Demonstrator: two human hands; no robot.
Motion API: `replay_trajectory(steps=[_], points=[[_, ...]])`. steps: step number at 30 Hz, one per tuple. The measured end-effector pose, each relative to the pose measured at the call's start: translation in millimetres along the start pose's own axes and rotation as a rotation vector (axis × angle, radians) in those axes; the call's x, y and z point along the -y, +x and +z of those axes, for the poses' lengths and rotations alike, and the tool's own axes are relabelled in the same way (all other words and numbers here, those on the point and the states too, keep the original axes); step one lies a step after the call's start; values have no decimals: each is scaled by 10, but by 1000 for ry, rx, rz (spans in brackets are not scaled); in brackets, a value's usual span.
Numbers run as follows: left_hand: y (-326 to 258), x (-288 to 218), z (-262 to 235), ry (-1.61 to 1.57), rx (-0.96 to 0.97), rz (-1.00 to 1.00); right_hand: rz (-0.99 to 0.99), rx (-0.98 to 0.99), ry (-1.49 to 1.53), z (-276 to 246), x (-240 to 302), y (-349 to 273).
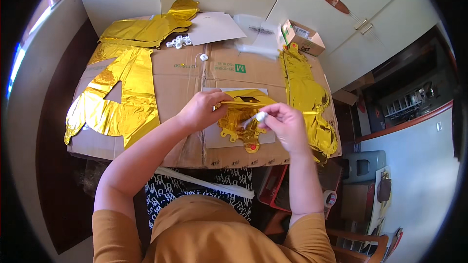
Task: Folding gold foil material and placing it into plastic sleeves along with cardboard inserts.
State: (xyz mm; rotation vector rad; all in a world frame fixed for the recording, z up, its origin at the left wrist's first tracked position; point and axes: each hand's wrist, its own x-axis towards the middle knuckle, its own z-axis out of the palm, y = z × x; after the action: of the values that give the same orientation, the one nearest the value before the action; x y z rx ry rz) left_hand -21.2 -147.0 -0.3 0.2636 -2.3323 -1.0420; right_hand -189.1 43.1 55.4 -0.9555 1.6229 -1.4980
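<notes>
In front of me a gold foil balloon lies folded over a sheet of white card. My left hand is closed on the balloon's upper left edge and lifts it slightly. Between the thumb and fingers of my right hand is a small white ribbon roll. A pale strip trails from the roll down across the foil. Near the balloon's bottom edge sits a red spot on a tab. What the left fingertips cover is hidden.
A flat gold balloon shaped like a 4 lies left, more foil behind it. Several white rolls and a single roll lie farther back. Stacked gold balloons and a small open carton are right, on the cardboard.
</notes>
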Motion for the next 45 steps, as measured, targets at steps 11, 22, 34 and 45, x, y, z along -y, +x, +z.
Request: replay_trajectory(steps=[11, 22, 34, 45], points=[[-19, -4, -5, -9, -28, -39, -505, -210, -1104, 65, -688, 40], [-228, -164, -52, -81, 213, -38, -584, 258, -1107, -160, -713, -793], [-21, -111, -6, -235, 11, -200, -655, 199, -1022, -70, -665, -519], [49, -77, 11, -187, 18, -183, -275, -159, -729, -66, -526, 52]])
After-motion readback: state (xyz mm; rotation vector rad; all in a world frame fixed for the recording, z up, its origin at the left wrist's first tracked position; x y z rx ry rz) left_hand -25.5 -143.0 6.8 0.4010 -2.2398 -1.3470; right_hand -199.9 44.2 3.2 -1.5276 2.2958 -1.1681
